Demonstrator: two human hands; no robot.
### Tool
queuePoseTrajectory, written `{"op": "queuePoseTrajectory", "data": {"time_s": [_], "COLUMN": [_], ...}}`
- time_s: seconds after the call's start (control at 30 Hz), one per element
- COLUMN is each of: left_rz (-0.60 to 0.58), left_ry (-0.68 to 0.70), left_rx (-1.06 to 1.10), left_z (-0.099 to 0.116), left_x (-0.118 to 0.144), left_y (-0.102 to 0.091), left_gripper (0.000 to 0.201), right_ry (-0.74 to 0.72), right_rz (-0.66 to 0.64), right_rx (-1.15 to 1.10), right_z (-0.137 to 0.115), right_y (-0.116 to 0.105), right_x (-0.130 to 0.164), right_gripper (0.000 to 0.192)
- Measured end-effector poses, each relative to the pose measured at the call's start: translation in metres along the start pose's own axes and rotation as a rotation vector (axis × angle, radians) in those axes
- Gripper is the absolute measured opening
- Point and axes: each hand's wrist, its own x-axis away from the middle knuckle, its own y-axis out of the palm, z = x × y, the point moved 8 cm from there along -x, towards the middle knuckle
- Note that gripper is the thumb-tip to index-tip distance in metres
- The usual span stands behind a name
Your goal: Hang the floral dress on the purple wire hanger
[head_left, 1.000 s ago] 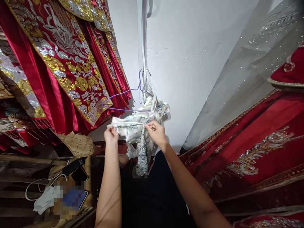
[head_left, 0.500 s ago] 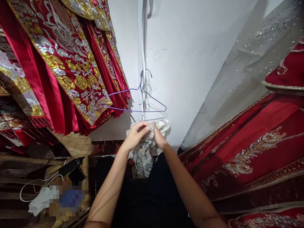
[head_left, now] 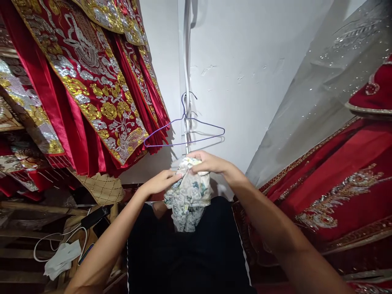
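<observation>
In front of me I hold a crumpled white cloth garment (head_left: 192, 196) with a green, grey and yellow floral print; its exact kind is hard to tell in the folds. My left hand (head_left: 161, 181) pinches its upper left side, thumb and fingers closed on the fabric. On the upper right, my right hand (head_left: 208, 161) grips the top edge, with the thumb in front and the fingers partly hidden behind. The lower part of the cloth hangs between my knees. Just above both hands, a bare purple wire hanger (head_left: 204, 122) hangs at the white pole.
Red robes (head_left: 104, 94) with gold and silver embroidery hang at left. Red beaded garments (head_left: 339, 175) and a sparkly sheer cover (head_left: 294, 106) fill the right side. A wooden stool (head_left: 72, 222) at lower left bears white tissue (head_left: 63, 259), a cable and dark devices.
The cloth has been turned and spread wider, lower and nearer to me. My right hand has moved over its top edge, and my left hand has shifted down its left side. The hanger has swung round.
</observation>
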Motion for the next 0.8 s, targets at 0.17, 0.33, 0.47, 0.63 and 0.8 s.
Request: {"op": "queuePoseTrajectory", "data": {"time_s": [0.17,0.33,0.47,0.63,0.8], "left_rz": [-0.006,-0.01,0.235,0.294,0.011], "left_ry": [-0.288,-0.323,-0.151,-0.072,-0.277], "left_rx": [-0.588,-0.581,-0.518,-0.537,-0.455], "left_z": [-0.052,-0.068,-0.044,-0.021,-0.046], "left_x": [0.029,0.032,0.014,-0.005,-0.012], "left_y": [-0.035,-0.065,-0.095,-0.108,-0.085], "left_gripper": [0.051,0.037,0.04,0.033,0.037], "right_ry": [-0.193,-0.032,-0.034,-0.025,-0.059], "right_rz": [0.706,0.595,0.636,0.649,0.676], "right_rx": [0.395,0.404,0.417,0.41,0.439], "right_z": [0.002,0.063,0.064,0.046,0.039], "right_y": [-0.093,-0.111,-0.125,-0.132,-0.127], "right_x": [0.003,-0.009,0.009,0.031,0.045], "right_gripper": [0.038,0.04,0.026,0.024,0.019]}}
